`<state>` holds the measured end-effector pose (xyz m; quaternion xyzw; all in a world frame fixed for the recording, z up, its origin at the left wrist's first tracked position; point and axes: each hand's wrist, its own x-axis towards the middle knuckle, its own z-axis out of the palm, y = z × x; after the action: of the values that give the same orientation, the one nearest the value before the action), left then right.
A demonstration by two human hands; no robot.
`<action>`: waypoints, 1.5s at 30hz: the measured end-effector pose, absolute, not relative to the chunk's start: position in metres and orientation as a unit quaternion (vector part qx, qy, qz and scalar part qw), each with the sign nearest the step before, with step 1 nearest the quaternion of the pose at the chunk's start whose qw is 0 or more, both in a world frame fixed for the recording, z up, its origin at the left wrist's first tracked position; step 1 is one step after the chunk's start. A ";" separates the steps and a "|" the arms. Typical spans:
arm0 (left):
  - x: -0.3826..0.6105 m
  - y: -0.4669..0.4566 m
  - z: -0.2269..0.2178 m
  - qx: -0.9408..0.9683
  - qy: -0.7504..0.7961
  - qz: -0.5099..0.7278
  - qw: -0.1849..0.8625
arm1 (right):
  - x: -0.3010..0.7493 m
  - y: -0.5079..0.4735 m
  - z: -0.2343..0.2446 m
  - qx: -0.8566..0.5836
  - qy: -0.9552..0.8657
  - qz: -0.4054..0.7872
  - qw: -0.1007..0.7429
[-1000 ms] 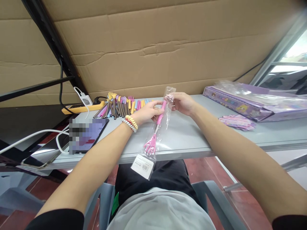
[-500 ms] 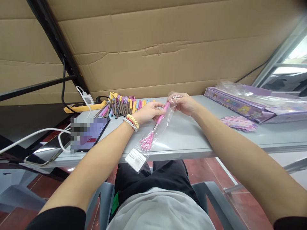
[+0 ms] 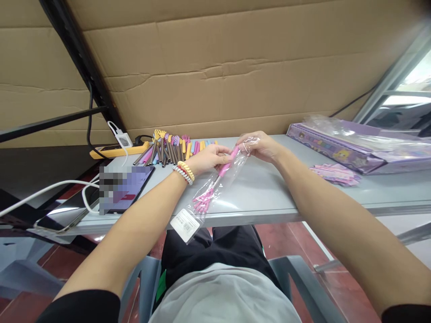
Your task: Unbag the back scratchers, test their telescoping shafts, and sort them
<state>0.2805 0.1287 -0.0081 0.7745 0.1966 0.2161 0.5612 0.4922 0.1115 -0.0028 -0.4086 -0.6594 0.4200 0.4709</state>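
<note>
Hands meet at the centre of the frame, above the grey table [image 3: 269,193]. Left hand [image 3: 208,159] is closed on the pink handle of a back scratcher [image 3: 215,181], gripping it through a clear plastic bag [image 3: 232,172]. Right hand [image 3: 261,146] pinches the open top end of that bag, just beside the left fingertips. Scratcher lies slanted inside the bag, claw end pointing toward the lower left of the frame and reaching the near table edge. White label [image 3: 184,223] at the bag's bottom hangs past that edge. Left wrist carries beaded bracelets [image 3: 184,172]. Pile of other scratchers [image 3: 171,148] lies behind the left hand. Tablet [image 3: 124,188] and yellow power strip [image 3: 116,150] sit at the left. Purple box [image 3: 340,148] sits at the right, with pink packets [image 3: 335,172] in front of it.
</note>
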 end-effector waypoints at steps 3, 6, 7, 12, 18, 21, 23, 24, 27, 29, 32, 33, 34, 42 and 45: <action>0.279 0.130 -0.008 0.778 0.188 0.211 0.561 | 0.495 0.112 -0.002 -0.403 -0.675 0.411 0.462; 0.279 0.131 -0.009 0.776 0.187 0.208 0.565 | 0.496 0.111 -0.001 -0.416 -0.683 0.396 0.451; 0.280 0.131 -0.009 0.777 0.188 0.206 0.564 | 0.496 0.110 0.000 -0.425 -0.684 0.391 0.446; 0.281 0.129 -0.010 0.789 0.182 0.199 0.553 | 0.496 0.107 0.003 -0.443 -0.696 0.387 0.411; 0.283 0.129 -0.010 0.795 0.184 0.193 0.544 | 0.497 0.108 0.003 -0.438 -0.708 0.391 0.393; 0.284 0.129 -0.010 0.783 0.206 0.202 0.551 | 0.499 0.110 0.002 -0.427 -0.694 0.419 0.400; 0.284 0.128 -0.010 0.776 0.215 0.213 0.553 | 0.501 0.111 0.001 -0.409 -0.688 0.435 0.414; 0.284 0.127 -0.009 0.775 0.217 0.218 0.552 | 0.502 0.111 0.001 -0.398 -0.685 0.442 0.421; 0.283 0.125 -0.007 0.776 0.224 0.224 0.545 | 0.505 0.110 0.001 -0.368 -0.669 0.461 0.452; 0.283 0.124 -0.007 0.777 0.227 0.228 0.542 | 0.507 0.111 0.001 -0.354 -0.655 0.465 0.478; 0.283 0.124 -0.008 0.777 0.229 0.227 0.541 | 0.510 0.114 0.001 -0.362 -0.609 0.462 0.534; 0.284 0.124 -0.008 0.777 0.231 0.224 0.541 | 0.511 0.115 0.001 -0.371 -0.586 0.456 0.558; 0.284 0.125 -0.008 0.777 0.233 0.219 0.542 | 0.512 0.117 0.002 -0.380 -0.563 0.448 0.582; 0.284 0.126 -0.010 0.799 0.238 0.168 0.526 | 0.519 0.126 0.005 -0.438 -0.478 0.348 0.677; 0.284 0.123 -0.008 0.796 0.253 0.178 0.520 | 0.521 0.129 0.003 -0.457 -0.479 0.315 0.680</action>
<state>0.2839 0.1231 -0.0078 0.7962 0.2533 0.1781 0.5198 0.5209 0.1292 0.0034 -0.4571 -0.4793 0.3147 0.6799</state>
